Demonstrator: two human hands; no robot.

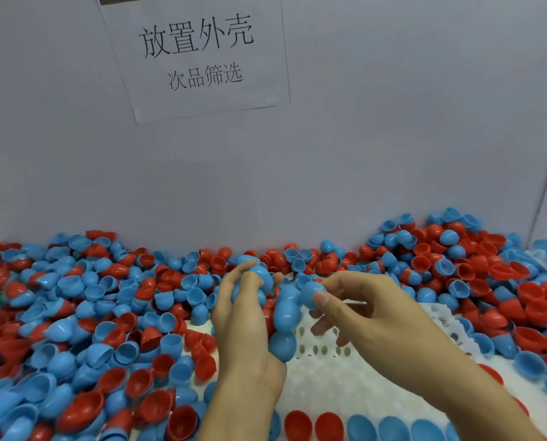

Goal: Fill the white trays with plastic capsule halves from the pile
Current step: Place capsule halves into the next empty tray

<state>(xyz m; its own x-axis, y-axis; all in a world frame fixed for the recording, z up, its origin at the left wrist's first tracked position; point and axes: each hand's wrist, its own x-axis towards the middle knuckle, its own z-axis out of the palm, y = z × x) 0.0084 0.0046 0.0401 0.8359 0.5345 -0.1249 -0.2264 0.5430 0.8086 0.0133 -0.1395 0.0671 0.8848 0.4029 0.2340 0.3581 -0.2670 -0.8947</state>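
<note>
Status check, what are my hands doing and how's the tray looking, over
Left hand grips a stack of blue halves. Right hand pinches one blue half. White tray mostly unfilled, one near row seated. Pile crowds its edges.

Left hand [243, 326] and right hand [370, 316] side by side above a perforated white plastic tray [339, 377]. Between the hands, a nested stack of blue plastic capsule halves [284, 323], held by the left. Left of, behind and right of both hands, a loose pile of red and blue capsule halves [90, 313]. Nearer than the hands, a row of capsule halves [361, 426] in the tray. Behind the pile, a grey wall [393, 138] bearing a white paper sign [199, 55].
</note>
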